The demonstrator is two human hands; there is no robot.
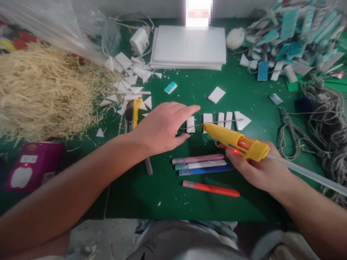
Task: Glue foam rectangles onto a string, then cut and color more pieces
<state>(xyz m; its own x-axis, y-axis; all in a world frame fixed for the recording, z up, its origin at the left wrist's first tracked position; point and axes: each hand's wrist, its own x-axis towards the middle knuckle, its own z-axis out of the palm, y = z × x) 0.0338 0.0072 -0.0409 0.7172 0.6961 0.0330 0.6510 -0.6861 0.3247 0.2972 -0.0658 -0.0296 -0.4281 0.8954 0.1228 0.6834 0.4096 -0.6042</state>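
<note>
Green table, straw, twine, left hand spread, right hand gripping glue gun

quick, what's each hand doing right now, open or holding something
Left hand: open, thumb and forefinger apart beside a white piece; under the palm can't be seen.
Right hand: closed around the yellow glue gun.

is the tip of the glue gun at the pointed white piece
No, the glue gun has its tip by a squarish piece, while the pointed piece lies farther right.
</note>
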